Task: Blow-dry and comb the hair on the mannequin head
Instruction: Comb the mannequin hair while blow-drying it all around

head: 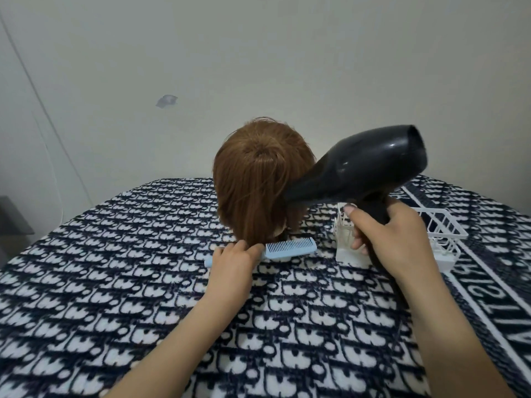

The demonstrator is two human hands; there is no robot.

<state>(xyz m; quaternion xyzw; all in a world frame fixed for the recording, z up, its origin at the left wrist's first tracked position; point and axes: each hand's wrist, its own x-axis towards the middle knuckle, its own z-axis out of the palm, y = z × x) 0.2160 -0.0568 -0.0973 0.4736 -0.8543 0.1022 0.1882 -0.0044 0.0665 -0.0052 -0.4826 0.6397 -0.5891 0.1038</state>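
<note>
A mannequin head [258,179] with straight reddish-brown hair stands on the patterned table with its back to me. My right hand [393,239] grips the handle of a black hair dryer [359,165], whose nozzle points left and touches the hair on the head's right side. My left hand [234,258] holds a light blue comb [290,248] by its handle, just below the hair ends, with the teeth pointing up toward the hair.
A white wire basket [442,228] stands on the table to the right, partly hidden behind my right hand. A dark blue and white patterned cloth [143,268] covers the table. A pale wall rises close behind the head.
</note>
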